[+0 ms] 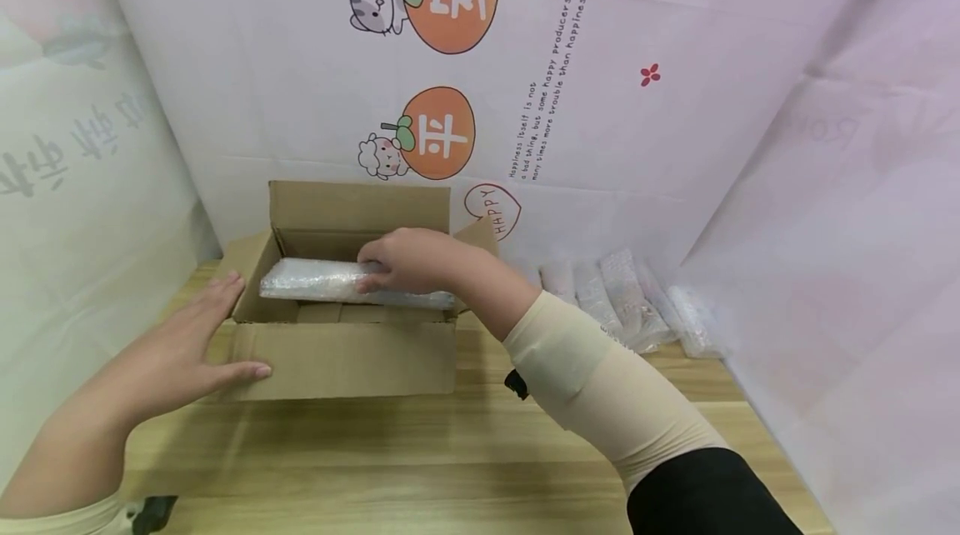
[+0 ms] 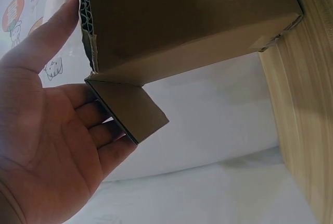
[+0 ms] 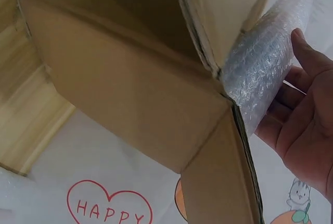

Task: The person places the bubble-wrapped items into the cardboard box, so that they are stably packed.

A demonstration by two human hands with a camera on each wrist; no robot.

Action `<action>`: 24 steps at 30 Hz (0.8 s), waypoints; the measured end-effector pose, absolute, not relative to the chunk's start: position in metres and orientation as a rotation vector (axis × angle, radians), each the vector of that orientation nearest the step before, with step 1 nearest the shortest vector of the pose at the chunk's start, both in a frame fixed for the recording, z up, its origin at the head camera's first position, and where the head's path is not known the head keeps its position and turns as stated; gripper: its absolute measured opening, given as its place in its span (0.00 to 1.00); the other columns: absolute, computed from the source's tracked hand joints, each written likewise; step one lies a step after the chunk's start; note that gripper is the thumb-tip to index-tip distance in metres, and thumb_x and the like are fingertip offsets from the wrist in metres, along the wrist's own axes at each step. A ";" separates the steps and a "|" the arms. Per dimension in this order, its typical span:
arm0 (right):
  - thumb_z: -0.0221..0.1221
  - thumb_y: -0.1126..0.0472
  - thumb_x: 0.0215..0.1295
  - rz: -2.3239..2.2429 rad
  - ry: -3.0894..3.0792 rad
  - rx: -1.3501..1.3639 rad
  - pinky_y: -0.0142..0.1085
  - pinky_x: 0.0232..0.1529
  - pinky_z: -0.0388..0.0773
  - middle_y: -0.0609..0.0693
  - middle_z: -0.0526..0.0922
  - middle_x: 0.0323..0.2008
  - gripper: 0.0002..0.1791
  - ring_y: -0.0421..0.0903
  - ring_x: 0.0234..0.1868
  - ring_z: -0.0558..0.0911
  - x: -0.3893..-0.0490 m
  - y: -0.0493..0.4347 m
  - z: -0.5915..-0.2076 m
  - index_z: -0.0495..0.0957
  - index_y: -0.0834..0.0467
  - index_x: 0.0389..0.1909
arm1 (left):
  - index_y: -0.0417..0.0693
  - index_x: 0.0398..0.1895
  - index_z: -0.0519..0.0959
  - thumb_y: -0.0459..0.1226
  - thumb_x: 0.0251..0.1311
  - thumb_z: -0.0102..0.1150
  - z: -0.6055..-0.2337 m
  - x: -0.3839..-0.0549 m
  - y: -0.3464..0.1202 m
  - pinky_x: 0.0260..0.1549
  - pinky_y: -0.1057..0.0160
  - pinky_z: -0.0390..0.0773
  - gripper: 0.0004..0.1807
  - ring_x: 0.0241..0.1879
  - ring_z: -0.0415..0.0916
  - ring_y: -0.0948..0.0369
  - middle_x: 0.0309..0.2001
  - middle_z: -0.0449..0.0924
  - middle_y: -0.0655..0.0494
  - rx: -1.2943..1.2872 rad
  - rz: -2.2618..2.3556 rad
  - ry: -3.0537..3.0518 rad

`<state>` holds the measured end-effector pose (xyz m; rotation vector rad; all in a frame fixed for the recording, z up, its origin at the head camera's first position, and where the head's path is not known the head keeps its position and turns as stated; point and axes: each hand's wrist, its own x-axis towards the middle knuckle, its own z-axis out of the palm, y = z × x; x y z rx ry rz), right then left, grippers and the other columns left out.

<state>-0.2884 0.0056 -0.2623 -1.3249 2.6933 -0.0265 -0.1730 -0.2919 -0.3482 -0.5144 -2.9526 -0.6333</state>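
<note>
My right hand (image 1: 412, 260) grips a long bubble-wrapped package (image 1: 311, 278) from above, thumb on the near side and fingers on the far side. The package lies level across the mouth of an open cardboard box (image 1: 341, 360), its ends close to the two short sides. In the right wrist view the bubble wrap (image 3: 260, 67) shows between the thumb and curled fingers; what it wraps is hidden. At the box's left end, my left hand (image 1: 176, 360) spreads with fairly straight fingers against the short side flap (image 2: 130, 109), its thumb along the front flap.
Several more bubble-wrapped packages (image 1: 626, 297) lie in a row on the wooden table (image 1: 360, 468), right of the box. White printed cloth (image 1: 600, 127) stands behind and along both sides. The box's back flap (image 1: 360, 206) stands up against it.
</note>
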 end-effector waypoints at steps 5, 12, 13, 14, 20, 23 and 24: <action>0.53 0.37 0.69 0.019 2.663 -1.294 0.32 0.42 0.74 0.41 0.78 0.36 0.21 0.38 0.38 0.75 -0.286 0.002 -0.273 0.76 0.49 0.49 | 0.46 0.79 0.35 0.65 0.51 0.64 -0.348 -0.174 -0.292 0.68 0.29 0.43 0.66 0.76 0.35 0.37 0.79 0.31 0.43 -0.519 -0.632 -2.943; 0.52 0.37 0.70 0.063 2.626 -1.249 0.34 0.60 0.74 0.42 0.80 0.54 0.30 0.37 0.54 0.78 -0.285 0.001 -0.281 0.72 0.50 0.65 | 0.45 0.79 0.35 0.66 0.51 0.63 -0.349 -0.174 -0.292 0.68 0.29 0.44 0.66 0.76 0.36 0.36 0.79 0.31 0.43 -0.516 -0.612 -2.943; 0.52 0.38 0.70 0.066 2.625 -1.248 0.35 0.62 0.73 0.43 0.80 0.56 0.30 0.38 0.57 0.77 -0.285 0.002 -0.281 0.71 0.50 0.66 | 0.45 0.79 0.36 0.66 0.51 0.63 -0.350 -0.174 -0.292 0.68 0.29 0.44 0.66 0.76 0.36 0.36 0.79 0.31 0.43 -0.517 -0.613 -2.941; 0.52 0.38 0.70 0.070 2.627 -1.250 0.35 0.63 0.73 0.44 0.80 0.57 0.30 0.38 0.58 0.77 -0.285 0.003 -0.281 0.72 0.49 0.66 | 0.45 0.79 0.36 0.66 0.51 0.63 -0.350 -0.174 -0.292 0.68 0.30 0.43 0.66 0.76 0.36 0.37 0.79 0.32 0.43 -0.518 -0.612 -2.939; 0.52 0.39 0.71 0.049 2.673 -1.286 0.36 0.63 0.73 0.44 0.80 0.57 0.27 0.40 0.59 0.77 -0.291 0.014 -0.275 0.74 0.50 0.63 | 0.47 0.80 0.35 0.66 0.51 0.63 -0.350 -0.174 -0.293 0.68 0.29 0.45 0.66 0.76 0.36 0.37 0.79 0.31 0.44 -0.515 -0.629 -2.941; 0.53 0.39 0.71 0.021 2.701 -1.257 0.37 0.65 0.72 0.45 0.79 0.60 0.29 0.40 0.62 0.76 -0.293 0.022 -0.269 0.72 0.50 0.65 | 0.47 0.80 0.35 0.66 0.51 0.63 -0.349 -0.174 -0.294 0.68 0.29 0.45 0.66 0.76 0.36 0.37 0.79 0.31 0.44 -0.515 -0.636 -2.948; 0.53 0.39 0.71 0.003 2.709 -1.241 0.37 0.65 0.71 0.46 0.78 0.61 0.29 0.41 0.62 0.75 -0.294 0.025 -0.266 0.72 0.50 0.66 | 0.47 0.80 0.35 0.66 0.51 0.63 -0.349 -0.174 -0.294 0.68 0.29 0.45 0.66 0.76 0.36 0.37 0.79 0.31 0.44 -0.516 -0.636 -2.948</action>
